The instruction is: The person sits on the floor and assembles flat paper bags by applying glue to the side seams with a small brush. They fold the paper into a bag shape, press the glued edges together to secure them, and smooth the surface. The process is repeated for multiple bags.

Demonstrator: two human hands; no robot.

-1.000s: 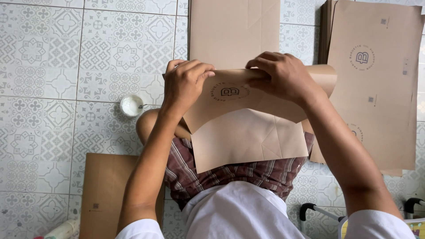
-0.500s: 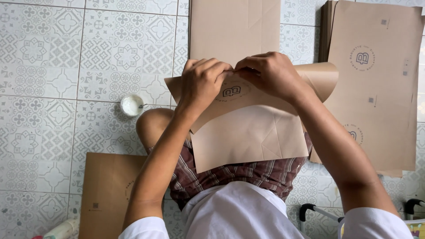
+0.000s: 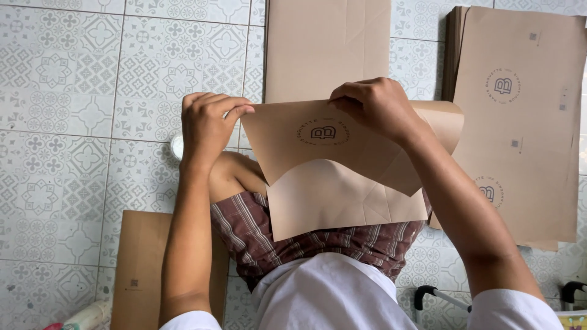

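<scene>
Over the patterned tile floor [image 3: 79, 79], flanked by a stack of flat brown sheets [image 3: 526, 122], a brown paper bag [image 3: 342, 177] hangs above the lap, half folded. It looks light, thin and floppy, easily creased, so its top edge seems the best place to grip. The right hand [image 3: 376, 107] pinches that edge with closed fingers; the left hand [image 3: 208, 125] has curled fingers touching the left corner.

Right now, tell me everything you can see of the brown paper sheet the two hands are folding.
The brown paper sheet looks like kraft paper, matte tan, with a round dark printed emblem near its top. Its upper part is folded forward over the lower part, which shows faint crease lines. It is held up over the person's lap. The left hand pinches its top left corner; the right hand grips the top edge.
</scene>
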